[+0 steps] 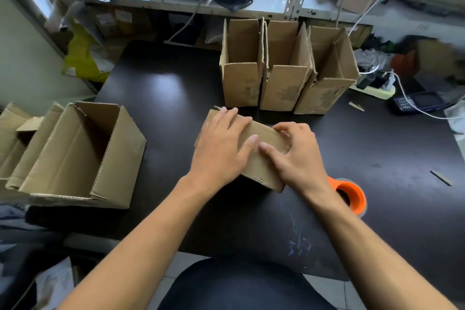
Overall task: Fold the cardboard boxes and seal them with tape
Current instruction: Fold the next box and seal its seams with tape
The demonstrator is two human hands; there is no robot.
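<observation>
Both hands down on one small cardboard box [261,156] at table centre: left hand [221,148] flat, fingers straight, pressing the top flaps; right hand [297,153] fingers curled over the far right edge, thumb on top, pinching or pushing a flap in, can't tell exactly which. Flaps look closed or nearly so, no tape visible on this box, so judged as the fold step, sealing not yet done. Far left of the left hand: a bigger open box [83,156] lying tilted with mouth up, flaps out, unsealed on top, more flattened cardboard [15,133] tucked beside and behind it. Ahead of the hands, just beyond the fingertips: three tall open boxes [286,70] standing upright in a row, touching side by side, top flaps up; bottoms hidden, so can't say if taped. Just right of the right wrist, near the table's front: tape roll [351,196] with orange core, partly hidden by the forearm, not in hand. Judgement: several boxes formed, at least one more in progress, taping of this one is left. Surface: dark matte table [163,88], a glare patch left of centre, scuff marks near the front edge, small cardboard scraps [441,177] well right of the right hand. Further right, at the table edge: power strip [375,89] with white cables, dark phone-like device [417,103]. Room: cluttered metal shelf [276,5] behind the boxes with black bags and a carton, yellow bag [83,55] at far left below a window.
</observation>
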